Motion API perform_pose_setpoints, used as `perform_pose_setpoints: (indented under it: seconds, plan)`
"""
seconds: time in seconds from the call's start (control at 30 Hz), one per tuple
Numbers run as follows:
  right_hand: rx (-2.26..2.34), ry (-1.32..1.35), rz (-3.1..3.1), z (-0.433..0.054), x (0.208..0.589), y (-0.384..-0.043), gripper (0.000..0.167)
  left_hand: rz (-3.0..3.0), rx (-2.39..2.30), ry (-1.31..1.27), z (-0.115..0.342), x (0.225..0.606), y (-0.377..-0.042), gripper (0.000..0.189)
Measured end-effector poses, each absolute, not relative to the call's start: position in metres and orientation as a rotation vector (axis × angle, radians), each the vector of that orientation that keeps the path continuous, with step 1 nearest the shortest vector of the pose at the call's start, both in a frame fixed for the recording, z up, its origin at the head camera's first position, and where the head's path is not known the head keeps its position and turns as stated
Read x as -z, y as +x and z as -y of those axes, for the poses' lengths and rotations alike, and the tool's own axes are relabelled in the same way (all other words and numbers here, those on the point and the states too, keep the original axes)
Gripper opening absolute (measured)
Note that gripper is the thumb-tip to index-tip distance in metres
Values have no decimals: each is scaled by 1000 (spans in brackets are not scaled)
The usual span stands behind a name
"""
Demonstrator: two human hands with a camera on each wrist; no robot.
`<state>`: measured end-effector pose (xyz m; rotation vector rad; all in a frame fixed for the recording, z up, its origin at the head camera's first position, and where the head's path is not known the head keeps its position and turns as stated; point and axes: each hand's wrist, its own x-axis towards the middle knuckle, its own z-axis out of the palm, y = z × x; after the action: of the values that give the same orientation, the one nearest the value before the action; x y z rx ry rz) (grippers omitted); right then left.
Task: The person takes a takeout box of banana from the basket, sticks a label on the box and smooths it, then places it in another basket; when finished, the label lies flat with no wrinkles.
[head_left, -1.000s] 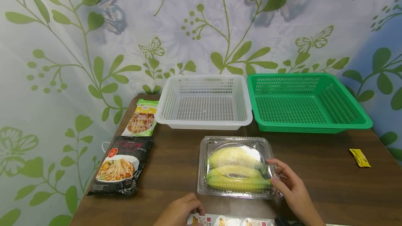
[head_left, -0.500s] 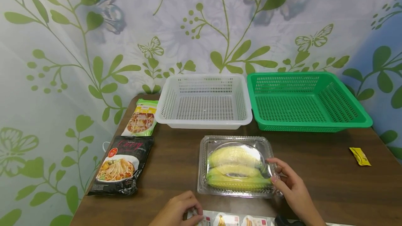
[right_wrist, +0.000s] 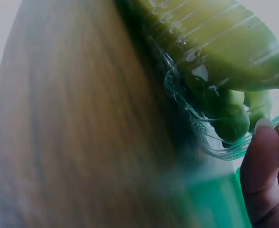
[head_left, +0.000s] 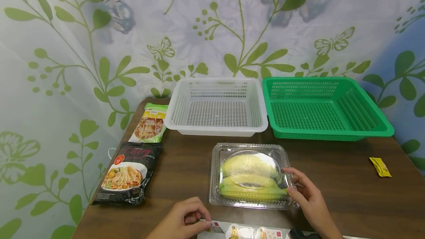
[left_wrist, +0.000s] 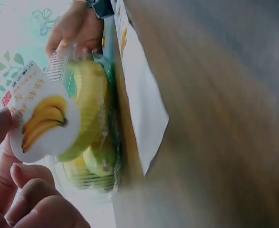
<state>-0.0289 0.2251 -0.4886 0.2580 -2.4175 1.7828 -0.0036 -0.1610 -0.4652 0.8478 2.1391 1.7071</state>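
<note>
On the table, a clear plastic clamshell box (head_left: 214,187) with bananas (head_left: 249,178) inside has its lid down. My right hand (head_left: 310,196) holds the box's right side, thumb toward the near corner and fingers behind; the right wrist view shows the thumb (right_wrist: 261,166) against the plastic. My left hand (head_left: 186,215) pinches a white sticker (left_wrist: 47,126) with a banana picture between thumb and forefinger, its other fingers curled. It is held up off the sheet of banana stickers (head_left: 223,225), which lies at the near edge, partly out of the head view.
A white basket (head_left: 216,130) and a green basket (head_left: 332,134) stand side by side at the back. A black curry noodle packet (head_left: 127,174) and a green-yellow food packet (head_left: 149,124) lie at left. A small yellow packet (head_left: 380,167) lies at right.
My left hand has peeled a sticker up from the sheet's left end and moved slightly left with it. My right hand has stayed on the box.
</note>
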Motion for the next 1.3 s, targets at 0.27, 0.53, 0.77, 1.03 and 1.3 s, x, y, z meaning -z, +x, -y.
perform_pose_setpoints:
  seconds: [0.27, 0.53, 0.77, 1.03, 1.3]
  plan:
    - [-1791, 278, 2404, -225, 488, -29, 46, -2301, -1655, 896, 161, 451, -11, 5]
    - [-1801, 299, 2394, -225, 487, -29, 46, -2435, -1496, 882, 154, 422, -28, 5]
    - [-1819, 313, 2383, -224, 489, -30, 47, -2450, -1376, 993, 139, 404, -49, 6]
    - [-1804, 280, 2392, -223, 488, -28, 45, -2449, -1334, 986, 121, 395, -71, 6]
    - [-1802, 274, 2395, -224, 487, -27, 45, -2492, -1231, 1006, 99, 391, -96, 5]
